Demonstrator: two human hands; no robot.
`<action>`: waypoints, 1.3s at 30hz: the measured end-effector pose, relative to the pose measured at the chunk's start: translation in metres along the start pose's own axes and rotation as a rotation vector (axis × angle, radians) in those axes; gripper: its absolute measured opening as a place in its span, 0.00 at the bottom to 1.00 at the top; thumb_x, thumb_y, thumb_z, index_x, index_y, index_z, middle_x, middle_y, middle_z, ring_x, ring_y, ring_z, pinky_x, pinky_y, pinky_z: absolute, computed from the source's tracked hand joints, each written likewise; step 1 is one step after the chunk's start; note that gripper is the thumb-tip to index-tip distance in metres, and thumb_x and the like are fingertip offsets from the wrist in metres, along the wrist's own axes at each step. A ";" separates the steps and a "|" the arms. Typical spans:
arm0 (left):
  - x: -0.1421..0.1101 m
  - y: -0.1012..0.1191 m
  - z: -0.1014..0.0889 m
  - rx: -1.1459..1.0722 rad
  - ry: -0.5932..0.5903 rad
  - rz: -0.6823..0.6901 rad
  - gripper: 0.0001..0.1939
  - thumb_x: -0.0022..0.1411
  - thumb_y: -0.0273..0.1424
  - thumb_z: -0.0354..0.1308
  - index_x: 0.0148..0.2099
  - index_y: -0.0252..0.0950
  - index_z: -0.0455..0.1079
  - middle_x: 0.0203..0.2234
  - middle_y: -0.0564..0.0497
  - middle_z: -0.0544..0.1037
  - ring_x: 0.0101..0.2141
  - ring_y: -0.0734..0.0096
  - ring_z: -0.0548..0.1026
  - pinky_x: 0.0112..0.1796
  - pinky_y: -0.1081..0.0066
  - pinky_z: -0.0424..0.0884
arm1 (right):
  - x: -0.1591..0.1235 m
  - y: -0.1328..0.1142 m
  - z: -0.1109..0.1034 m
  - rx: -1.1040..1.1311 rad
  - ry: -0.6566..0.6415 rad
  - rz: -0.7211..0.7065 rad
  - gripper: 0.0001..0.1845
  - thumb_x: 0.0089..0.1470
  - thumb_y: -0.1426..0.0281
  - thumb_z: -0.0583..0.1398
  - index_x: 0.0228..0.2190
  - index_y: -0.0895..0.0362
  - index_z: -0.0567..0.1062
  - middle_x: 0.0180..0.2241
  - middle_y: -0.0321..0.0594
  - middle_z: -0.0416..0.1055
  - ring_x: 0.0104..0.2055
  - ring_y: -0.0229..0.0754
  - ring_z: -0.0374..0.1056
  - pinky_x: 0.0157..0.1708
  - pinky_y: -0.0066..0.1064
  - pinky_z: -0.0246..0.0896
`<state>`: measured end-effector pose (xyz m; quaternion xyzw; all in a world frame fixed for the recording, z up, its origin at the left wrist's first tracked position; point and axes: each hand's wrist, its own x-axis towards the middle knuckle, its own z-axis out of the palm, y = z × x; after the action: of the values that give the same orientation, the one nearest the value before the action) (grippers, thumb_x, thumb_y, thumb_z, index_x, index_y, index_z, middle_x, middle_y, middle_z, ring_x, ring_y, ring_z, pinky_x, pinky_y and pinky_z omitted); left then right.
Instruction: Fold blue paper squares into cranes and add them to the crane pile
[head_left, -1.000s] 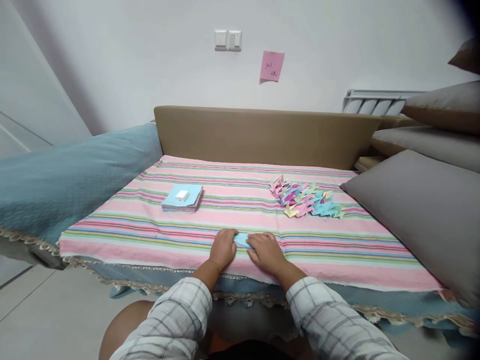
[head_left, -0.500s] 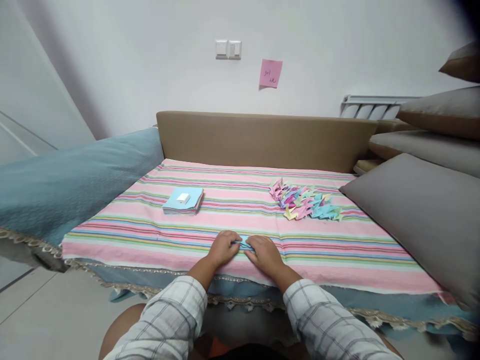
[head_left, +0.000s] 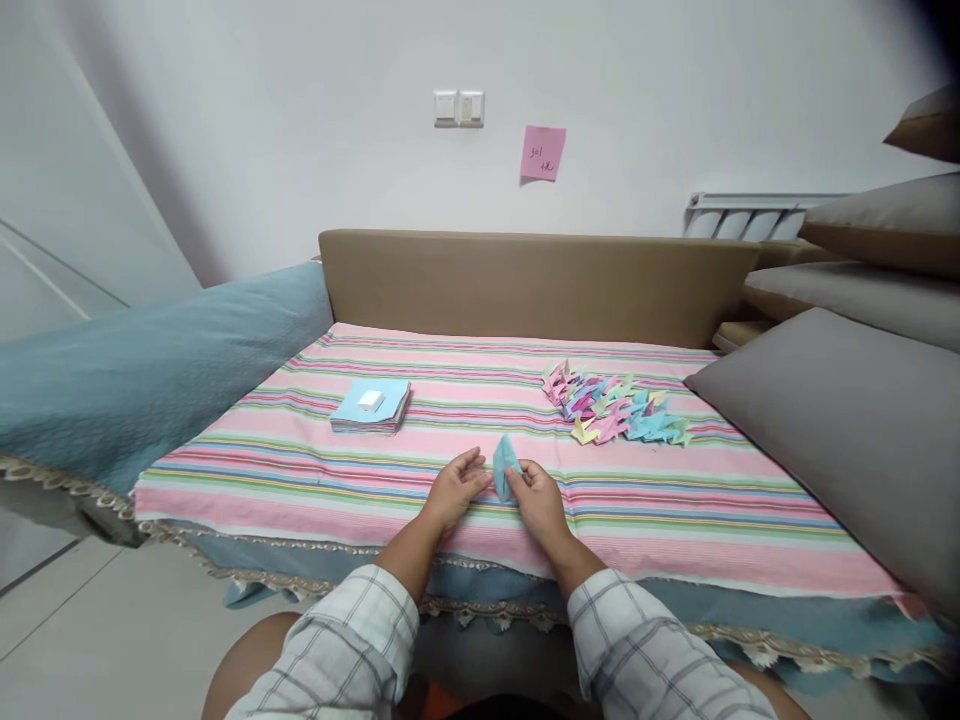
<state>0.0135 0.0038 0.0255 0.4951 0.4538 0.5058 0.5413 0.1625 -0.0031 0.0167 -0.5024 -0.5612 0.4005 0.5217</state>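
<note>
A folded piece of light-blue paper (head_left: 504,468), diamond-shaped and pointed at the top, is held upright above the striped cloth. My right hand (head_left: 538,500) pinches its right edge between thumb and fingers. Just left of the paper is my left hand (head_left: 454,490), its fingers apart and holding nothing. To the right, farther back, lies a pile of folded paper cranes (head_left: 615,405) in pink, purple, yellow, green and blue. A stack of square paper (head_left: 367,425) with a blue sheet on top sits to the left, and a small white block (head_left: 370,400) rests on it.
Pink striped cloth (head_left: 450,370) covers the seat, with a brown backrest (head_left: 525,285) behind. Grey cushions (head_left: 847,400) are piled at the right. A blue-covered armrest (head_left: 172,350) bounds the left. On the wall are a pink note (head_left: 543,153) and switches (head_left: 459,108).
The blue paper has been raised from the cloth and turned upright in my right hand. My left hand has let go of it and opened.
</note>
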 end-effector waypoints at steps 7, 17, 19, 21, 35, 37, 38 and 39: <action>0.000 0.004 0.012 -0.116 -0.010 -0.156 0.23 0.39 0.44 0.67 0.32 0.33 0.67 0.22 0.54 0.74 0.22 0.76 0.72 0.28 0.72 0.70 | -0.005 -0.007 0.012 0.509 -0.017 0.255 0.18 0.38 0.57 0.64 0.27 0.57 0.69 0.22 0.33 0.68 0.23 0.35 0.64 0.23 0.26 0.58; 0.006 0.006 0.013 0.101 -0.091 -0.171 0.20 0.37 0.39 0.67 0.28 0.35 0.61 0.15 0.60 0.67 0.16 0.82 0.63 0.20 0.79 0.57 | -0.001 0.003 0.003 0.381 -0.077 0.412 0.15 0.37 0.62 0.64 0.24 0.58 0.68 0.15 0.28 0.60 0.16 0.28 0.56 0.15 0.20 0.51; 0.010 0.007 0.012 0.167 -0.132 -0.181 0.18 0.38 0.36 0.66 0.28 0.35 0.62 0.16 0.60 0.67 0.17 0.81 0.64 0.20 0.78 0.58 | 0.003 0.003 -0.001 0.356 -0.105 0.412 0.15 0.37 0.62 0.65 0.26 0.58 0.68 0.16 0.29 0.63 0.17 0.29 0.57 0.15 0.19 0.52; 0.015 0.009 0.011 0.246 -0.185 -0.190 0.15 0.38 0.32 0.65 0.28 0.35 0.63 0.15 0.61 0.67 0.17 0.81 0.63 0.20 0.78 0.57 | 0.008 0.003 -0.006 0.329 -0.089 0.391 0.16 0.37 0.62 0.64 0.28 0.57 0.68 0.17 0.28 0.63 0.17 0.29 0.59 0.15 0.19 0.52; 0.039 0.017 -0.001 0.884 -0.334 0.028 0.32 0.42 0.24 0.58 0.53 0.37 0.63 0.20 0.58 0.71 0.20 0.73 0.68 0.22 0.76 0.59 | 0.028 0.003 -0.022 -0.157 -0.190 0.407 0.06 0.45 0.66 0.58 0.24 0.56 0.67 0.11 0.30 0.63 0.11 0.32 0.55 0.14 0.23 0.49; 0.038 0.017 0.000 0.983 -0.302 0.115 0.30 0.43 0.24 0.58 0.52 0.38 0.64 0.23 0.56 0.73 0.24 0.70 0.70 0.26 0.74 0.62 | 0.030 0.002 -0.022 -0.247 -0.173 0.360 0.04 0.44 0.68 0.58 0.25 0.55 0.67 0.11 0.29 0.62 0.13 0.33 0.56 0.16 0.24 0.50; 0.037 0.016 0.001 1.027 -0.282 0.165 0.28 0.43 0.24 0.58 0.51 0.38 0.65 0.25 0.54 0.74 0.26 0.68 0.71 0.29 0.72 0.64 | 0.031 0.002 -0.021 -0.292 -0.158 0.328 0.03 0.44 0.69 0.58 0.25 0.55 0.67 0.12 0.29 0.62 0.14 0.34 0.57 0.18 0.25 0.51; 0.035 0.016 0.002 1.066 -0.263 0.220 0.26 0.44 0.25 0.58 0.50 0.38 0.66 0.28 0.51 0.75 0.30 0.65 0.72 0.32 0.70 0.65 | 0.031 0.002 -0.021 -0.337 -0.141 0.292 0.03 0.42 0.70 0.59 0.24 0.55 0.68 0.14 0.30 0.64 0.17 0.35 0.59 0.20 0.25 0.52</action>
<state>0.0162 0.0384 0.0416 0.8036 0.5212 0.1941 0.2122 0.1854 0.0264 0.0237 -0.6290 -0.5766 0.4066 0.3264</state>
